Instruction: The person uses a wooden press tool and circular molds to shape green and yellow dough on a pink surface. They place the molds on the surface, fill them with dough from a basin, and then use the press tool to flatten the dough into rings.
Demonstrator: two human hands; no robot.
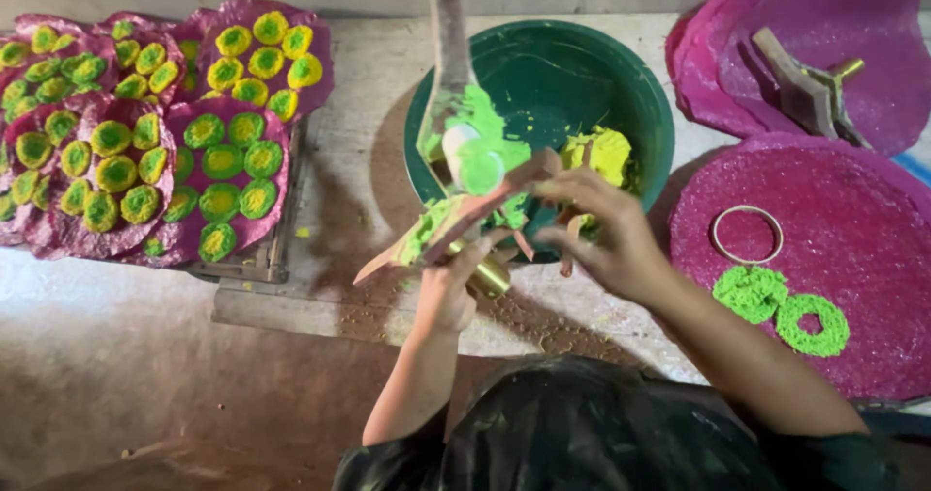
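At the centre of the frame the left hand (448,292) is closed around a brass press (488,276), a short metal cylinder, with thin wooden paddles (441,234) fanned out from it and smeared with green paste. The right hand (606,234) sits just beside it, fingers pinched on the upper end of a paddle near a pale round plug (470,157) coated in green. A grey upright post (451,35) rises from there to the top edge.

Behind the hands stands a round green bowl (572,74), smooth-walled, holding a lump of yellow dough (599,152) and green smears.

At the right lie magenta mats (853,229), rough and grainy, with curved edges. The near one carries a thin metal ring (747,234) and two crumbly green discs (781,307), one solid, one with a hole, touching each other. The far mat at upper right holds a wooden tool with a brass end (805,89).

At upper left, more overlapping magenta mats are packed with rows of green-and-yellow rings (223,161), resting on a rack (267,258).

The stone surface (359,94) is pale and dusty, with crumbs along its near edge; open room lies at lower left. A dark garment (582,433) fills the bottom centre.
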